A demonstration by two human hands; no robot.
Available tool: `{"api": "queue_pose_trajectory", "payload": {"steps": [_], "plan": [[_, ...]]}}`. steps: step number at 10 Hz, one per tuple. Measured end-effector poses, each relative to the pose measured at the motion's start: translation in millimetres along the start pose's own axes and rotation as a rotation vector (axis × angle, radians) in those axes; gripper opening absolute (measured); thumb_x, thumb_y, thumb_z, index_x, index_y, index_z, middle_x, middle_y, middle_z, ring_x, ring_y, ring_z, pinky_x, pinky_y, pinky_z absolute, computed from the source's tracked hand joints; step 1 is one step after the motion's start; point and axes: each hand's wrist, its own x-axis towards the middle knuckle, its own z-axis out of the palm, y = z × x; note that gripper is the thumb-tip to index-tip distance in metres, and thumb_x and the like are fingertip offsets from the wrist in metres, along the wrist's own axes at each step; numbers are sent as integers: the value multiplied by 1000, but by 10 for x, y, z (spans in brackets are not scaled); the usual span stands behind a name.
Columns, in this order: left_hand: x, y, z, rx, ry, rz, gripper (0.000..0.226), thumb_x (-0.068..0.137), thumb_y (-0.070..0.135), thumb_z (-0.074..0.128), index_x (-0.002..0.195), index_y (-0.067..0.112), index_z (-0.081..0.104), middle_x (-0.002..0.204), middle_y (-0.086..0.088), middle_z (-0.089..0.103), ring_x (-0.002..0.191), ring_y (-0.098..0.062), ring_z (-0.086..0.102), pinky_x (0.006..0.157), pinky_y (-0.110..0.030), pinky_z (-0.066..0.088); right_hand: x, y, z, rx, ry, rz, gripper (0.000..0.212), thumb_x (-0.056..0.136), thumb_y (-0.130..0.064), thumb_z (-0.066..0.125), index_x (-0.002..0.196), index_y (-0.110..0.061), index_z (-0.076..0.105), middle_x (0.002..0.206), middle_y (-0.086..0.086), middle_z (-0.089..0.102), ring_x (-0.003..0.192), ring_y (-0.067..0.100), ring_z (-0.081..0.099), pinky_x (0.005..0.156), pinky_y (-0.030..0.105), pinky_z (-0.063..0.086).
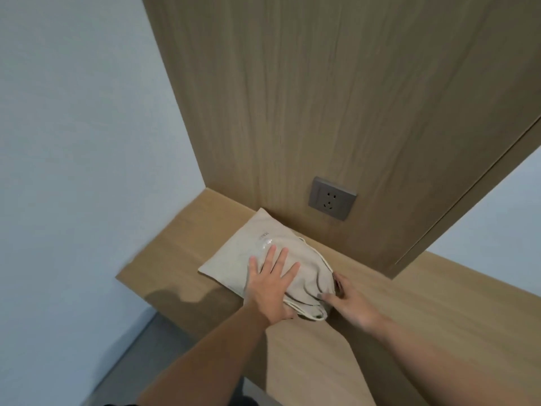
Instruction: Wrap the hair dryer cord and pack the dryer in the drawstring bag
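Matt cloth bag (pixel 272 253) on smooth wood-grain shelf (pixel 187 247).

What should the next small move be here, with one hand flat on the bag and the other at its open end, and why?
Probably pull the drawstring to cinch the mouth. The beige bag lies bulging on the wooden shelf, the left hand pressing it flat, the right hand at the gathered opening, where something dark shows. The loop lies slack.
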Motion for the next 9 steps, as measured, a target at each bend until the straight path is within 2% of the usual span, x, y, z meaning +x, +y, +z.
{"api": "queue_pose_trajectory", "payload": {"steps": [1,2,3,4,6,7,8,9], "plan": [[4,-32,-26,-14,3,-48,101,79,74,46,152,30,-8,158,-6,-26,143,-32,-27,112,-63,-6,64,69,171,-89,-40,-22,57,75,-12,72,124,-22,46,120,-6,62,107,7,60,98,25,48],[34,-172,-11,-45,-11,-116,100,81,70,48,152,30,-8,158,-5,-26,143,-31,-27,112,-62,-3,250,-46,278,-297,-22,-52,65,71,-19,72,129,-22,43,120,-5,60,112,17,60,95,29,48],[102,-408,8,-67,-13,-201,99,81,69,51,152,31,-7,159,-4,-24,143,-31,-26,113,-61,1,517,-281,392,-501,-13,-65,77,76,-25,69,141,-15,30,132,2,52,114,24,57,90,27,44],[122,-735,22,-65,0,-258,98,81,68,50,152,30,-6,159,-5,-23,144,-32,-24,114,-61,5,783,-533,573,-566,-16,-91,79,78,-24,67,145,-12,27,138,8,48,117,27,55,93,29,44],[147,-1182,57,-90,17,-249,97,81,64,54,152,29,-1,160,-7,-18,144,-34,-24,112,-65,3,1016,-781,953,-663,-18,-99,79,84,-25,62,148,-10,19,144,13,41,123,31,50,100,32,41],[133,-1177,3,-169,37,-224,94,79,69,53,152,31,6,161,-7,-16,144,-34,-23,112,-64,-1,1006,-791,901,-701,-14,-128,85,84,-26,62,150,-15,9,153,12,29,122,31,52,97,35,45],[22,-1108,-171,-222,102,-252,84,85,70,41,152,33,6,161,-6,-13,145,-32,-21,115,-62,1,807,-899,681,-786,1,-230,84,87,-36,60,150,-24,7,161,5,8,120,30,55,92,37,51],[-121,-978,-456,-217,260,-304,71,92,63,30,152,32,8,162,-5,-10,146,-30,-19,117,-57,1,591,-1150,370,-818,102,-333,71,91,-35,55,149,-26,16,162,-1,4,115,26,60,90,35,51]]}}
